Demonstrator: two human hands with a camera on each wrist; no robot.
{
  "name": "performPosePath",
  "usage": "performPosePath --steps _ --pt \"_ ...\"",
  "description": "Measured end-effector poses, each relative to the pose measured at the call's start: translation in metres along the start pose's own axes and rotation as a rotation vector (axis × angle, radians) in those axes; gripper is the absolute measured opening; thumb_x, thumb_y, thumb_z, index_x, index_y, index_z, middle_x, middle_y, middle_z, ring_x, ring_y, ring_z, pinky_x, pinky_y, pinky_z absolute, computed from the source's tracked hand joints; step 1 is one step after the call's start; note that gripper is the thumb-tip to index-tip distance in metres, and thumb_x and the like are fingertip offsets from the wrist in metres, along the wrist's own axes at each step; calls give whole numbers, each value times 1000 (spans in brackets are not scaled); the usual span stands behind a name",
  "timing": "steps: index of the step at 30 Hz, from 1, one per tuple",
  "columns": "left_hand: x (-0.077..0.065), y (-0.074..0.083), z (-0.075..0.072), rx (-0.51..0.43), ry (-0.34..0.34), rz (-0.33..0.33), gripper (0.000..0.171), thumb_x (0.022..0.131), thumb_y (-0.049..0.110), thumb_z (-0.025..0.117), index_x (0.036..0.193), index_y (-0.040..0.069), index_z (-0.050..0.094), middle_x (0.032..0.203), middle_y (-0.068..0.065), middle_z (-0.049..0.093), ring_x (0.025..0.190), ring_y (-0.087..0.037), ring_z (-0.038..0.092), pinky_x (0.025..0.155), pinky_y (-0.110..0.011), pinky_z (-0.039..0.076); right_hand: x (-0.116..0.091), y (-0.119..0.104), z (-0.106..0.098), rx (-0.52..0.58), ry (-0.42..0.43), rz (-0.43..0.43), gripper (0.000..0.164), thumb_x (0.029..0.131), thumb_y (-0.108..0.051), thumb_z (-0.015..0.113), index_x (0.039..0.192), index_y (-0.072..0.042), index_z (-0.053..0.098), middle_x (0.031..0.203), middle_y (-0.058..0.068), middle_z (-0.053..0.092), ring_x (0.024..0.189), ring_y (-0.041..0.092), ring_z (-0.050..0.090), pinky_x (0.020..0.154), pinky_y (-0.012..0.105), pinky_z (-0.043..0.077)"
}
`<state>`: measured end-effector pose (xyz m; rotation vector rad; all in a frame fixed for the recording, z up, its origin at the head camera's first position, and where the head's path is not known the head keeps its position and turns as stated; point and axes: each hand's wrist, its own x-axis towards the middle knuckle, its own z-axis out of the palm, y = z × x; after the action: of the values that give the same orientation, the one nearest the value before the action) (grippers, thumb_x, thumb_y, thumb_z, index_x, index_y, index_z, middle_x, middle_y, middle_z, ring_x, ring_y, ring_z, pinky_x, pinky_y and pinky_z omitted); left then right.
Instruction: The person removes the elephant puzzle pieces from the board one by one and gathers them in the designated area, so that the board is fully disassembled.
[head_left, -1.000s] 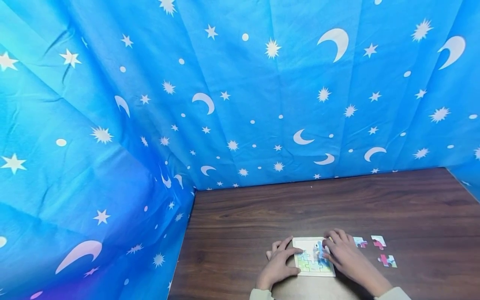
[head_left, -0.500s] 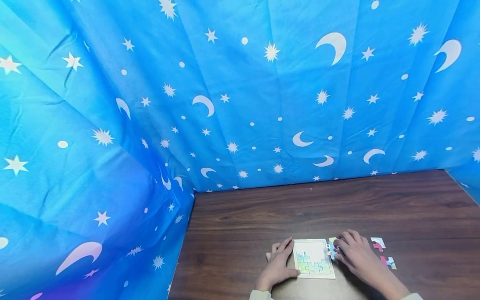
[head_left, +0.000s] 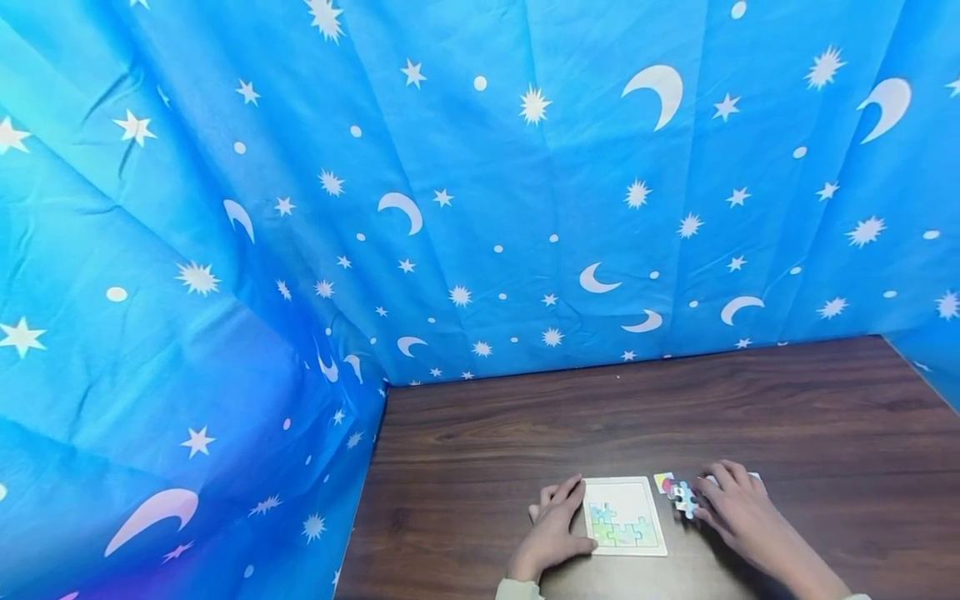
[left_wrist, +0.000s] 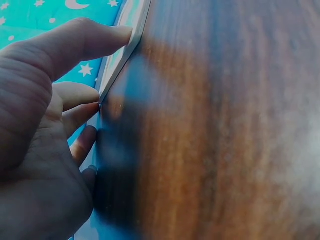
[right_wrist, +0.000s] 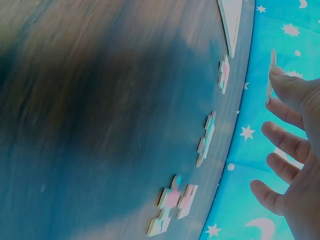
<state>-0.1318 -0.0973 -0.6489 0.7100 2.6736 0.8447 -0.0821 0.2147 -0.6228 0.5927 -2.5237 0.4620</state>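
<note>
A square jigsaw tray [head_left: 656,546] with a pale rim lies on the table, with joined green and blue pieces along its lower and left parts. My left hand [head_left: 552,531] holds the tray's left side, thumb at the near corner and index finger at the far one. In the left wrist view the thumb [left_wrist: 95,40] bears on the tray's edge. Right of the tray, my right hand [head_left: 738,506] pinches a blue-and-white jigsaw piece [head_left: 684,500] between thumb and index finger. The right wrist view shows this piece edge-on, raised off the table, the other fingers spread.
A yellow-and-red jigsaw piece [head_left: 663,482] lies just right of the tray. Several loose pieces, such as a pink one [right_wrist: 172,200], lie on the dark wood table [head_left: 487,433], partly hidden by my right hand in the head view. A blue star-patterned curtain [head_left: 525,167] stands behind.
My right hand has drawn the blue-and-white jigsaw piece off the tray and to the right. The yellow-and-red piece beside the tray has come into view. The left hand stays on the tray.
</note>
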Motion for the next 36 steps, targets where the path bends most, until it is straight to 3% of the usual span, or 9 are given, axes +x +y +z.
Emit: performPosePath --steps 5,10,13,18,26,32,36 --pt "0 0 0 -11 2 4 87 73 25 83 151 8 48 159 3 39 131 -16 33 87 -38 23 -9 9 -4 8 -9 17 28 74 -26 78 95 -12 68 103 12 60 98 42 53 65 59 44" --pt "-2 0 3 -19 -4 -4 89 71 24 82 151 8 47 159 3 38 131 -16 32 86 -38 23 -23 14 -8 -23 -102 85 29 69 -21 84 93 -15 67 103 10 59 99 43 53 66 62 44" --pt "-2 0 5 -20 3 2 89 71 24 83 151 8 47 159 3 39 131 -16 32 85 -37 23 -32 19 -9 -36 -105 85 30 72 -26 83 94 -12 70 104 11 59 100 42 52 66 62 44" --pt "-1 1 8 -21 12 23 89 72 24 82 151 7 47 159 0 39 130 -17 33 84 -37 23 -42 27 -8 -26 -33 40 34 79 -41 74 95 -12 72 104 10 59 99 41 51 63 60 44" --pt "-1 -3 6 -32 0 -41 90 72 25 83 152 10 46 158 4 38 131 -17 32 85 -39 24 -43 27 2 -61 -105 70 38 68 -29 85 99 -10 72 104 12 58 98 44 53 64 62 45" --pt "0 -3 5 -18 -1 -31 90 72 25 83 152 10 46 158 4 39 131 -17 33 85 -38 24 -42 24 1 -84 -150 112 41 64 -20 89 99 -10 72 104 13 58 99 45 54 66 64 45" --pt "0 -3 5 -12 -5 -32 90 72 25 83 152 11 46 158 3 39 132 -17 32 85 -38 24 -42 23 -1 -79 -123 106 43 63 -23 88 100 -9 71 105 14 59 98 44 54 65 63 45"
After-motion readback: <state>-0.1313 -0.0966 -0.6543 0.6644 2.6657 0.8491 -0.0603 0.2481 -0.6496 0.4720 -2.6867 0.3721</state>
